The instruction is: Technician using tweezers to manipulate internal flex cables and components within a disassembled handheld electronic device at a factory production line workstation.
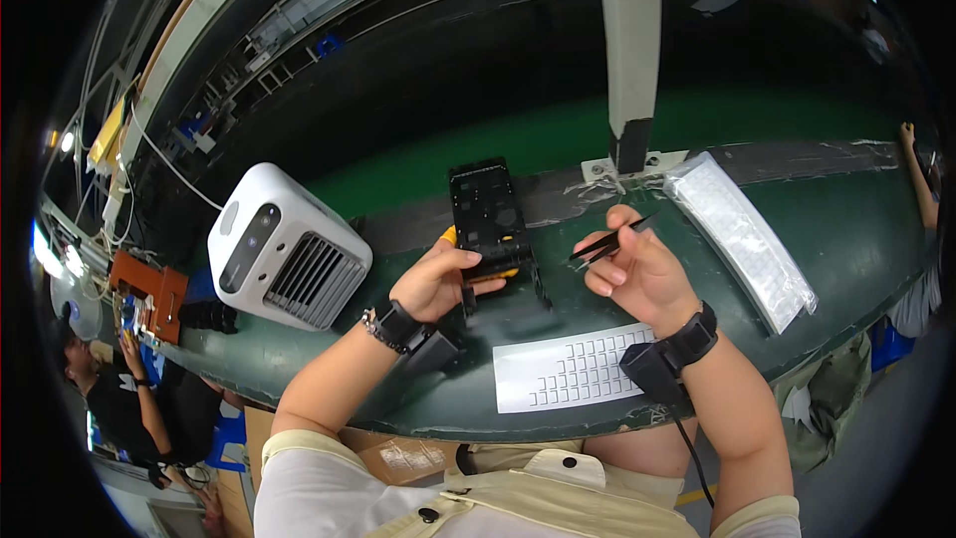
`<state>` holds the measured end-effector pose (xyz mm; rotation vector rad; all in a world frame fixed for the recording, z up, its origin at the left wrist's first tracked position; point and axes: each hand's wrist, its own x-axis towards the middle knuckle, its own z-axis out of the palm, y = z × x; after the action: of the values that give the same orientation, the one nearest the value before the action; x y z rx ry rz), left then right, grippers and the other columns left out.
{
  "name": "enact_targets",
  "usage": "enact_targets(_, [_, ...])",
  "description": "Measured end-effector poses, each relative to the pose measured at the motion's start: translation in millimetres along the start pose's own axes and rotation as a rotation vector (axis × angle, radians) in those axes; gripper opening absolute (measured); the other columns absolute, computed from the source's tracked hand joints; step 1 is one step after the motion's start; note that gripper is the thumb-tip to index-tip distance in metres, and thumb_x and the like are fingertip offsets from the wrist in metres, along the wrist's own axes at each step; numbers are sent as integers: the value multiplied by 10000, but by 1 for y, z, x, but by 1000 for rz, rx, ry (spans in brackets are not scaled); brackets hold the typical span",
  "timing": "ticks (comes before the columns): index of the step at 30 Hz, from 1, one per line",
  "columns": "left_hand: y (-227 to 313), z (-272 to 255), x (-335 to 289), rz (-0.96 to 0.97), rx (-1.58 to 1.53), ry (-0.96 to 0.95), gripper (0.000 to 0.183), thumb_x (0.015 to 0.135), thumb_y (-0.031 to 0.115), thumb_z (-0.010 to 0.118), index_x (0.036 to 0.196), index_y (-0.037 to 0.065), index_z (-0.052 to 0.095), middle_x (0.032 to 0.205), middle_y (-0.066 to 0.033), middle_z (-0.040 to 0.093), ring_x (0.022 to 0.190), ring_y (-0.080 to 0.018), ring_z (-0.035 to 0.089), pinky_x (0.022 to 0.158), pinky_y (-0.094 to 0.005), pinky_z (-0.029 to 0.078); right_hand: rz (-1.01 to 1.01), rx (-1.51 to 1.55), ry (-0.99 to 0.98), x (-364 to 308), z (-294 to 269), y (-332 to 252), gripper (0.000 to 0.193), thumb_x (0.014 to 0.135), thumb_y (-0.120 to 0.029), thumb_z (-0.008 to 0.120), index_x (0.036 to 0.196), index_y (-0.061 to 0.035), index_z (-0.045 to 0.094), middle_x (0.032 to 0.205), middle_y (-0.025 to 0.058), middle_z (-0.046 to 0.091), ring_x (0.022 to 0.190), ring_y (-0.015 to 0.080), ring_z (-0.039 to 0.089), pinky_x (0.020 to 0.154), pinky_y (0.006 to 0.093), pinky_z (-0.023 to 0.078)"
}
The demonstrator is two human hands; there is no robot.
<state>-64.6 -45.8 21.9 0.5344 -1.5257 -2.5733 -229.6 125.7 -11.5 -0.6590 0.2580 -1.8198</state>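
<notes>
My left hand (434, 284) is closed on the lower left side of a black plastic frame (486, 207) with small holes and two prongs at its near end. A bit of orange-yellow shows beside my fingers at the frame. In my right hand (642, 274) is a pair of black tweezers (609, 242), its tips pointing left toward the frame but apart from it. Below my hands lies a white sheet (523, 376) with rows of small dark-outlined marks. My right wrist partly covers that sheet's right end.
A white air cooler (261, 249) with a dark grille stands at the left on the green table (418, 408). To the right lies a plastic-wrapped white pack (742, 239). A pale post (632, 40) rises from the table's far edge. Another person (124, 399) is at far left.
</notes>
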Motion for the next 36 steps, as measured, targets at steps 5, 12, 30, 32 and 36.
enact_targets(5, [-18,-3,-32,30,-80,86,483,758,52,427,1201,24,236,1118,-173,433,1016,-266,467,812,-408,425,23,-59,117,4,-6,5,141,814,-200,490,947,-156,481,941,146,554,526,72,372,529,223,333])
enact_targets(12, [-33,-8,-42,24,-180,-132,620,727,16,529,1229,54,166,1147,-92,395,1041,-182,431,860,-340,388,19,-147,132,8,-13,5,124,820,-206,478,936,-163,482,951,137,554,526,73,352,534,218,322])
enact_targets(30, [-47,7,-61,156,-160,-216,761,659,-139,487,1261,90,82,1236,-126,290,1145,-218,334,919,-356,315,-69,-826,368,5,59,59,257,743,27,525,971,15,407,684,75,562,717,213,585,665,278,454])
enact_targets(32, [-48,8,-60,144,-151,-226,758,656,-144,484,1257,86,84,1236,-126,285,1146,-221,333,917,-357,318,-76,-875,334,2,60,58,255,736,34,530,959,24,407,675,75,554,698,196,581,666,282,458])
enact_targets(36, [-52,6,-60,161,-95,-249,761,657,-151,478,1256,82,71,1233,-127,282,1148,-231,328,915,-358,321,-95,-993,351,1,64,61,276,733,-23,542,957,18,385,639,65,532,629,168,565,646,266,456])
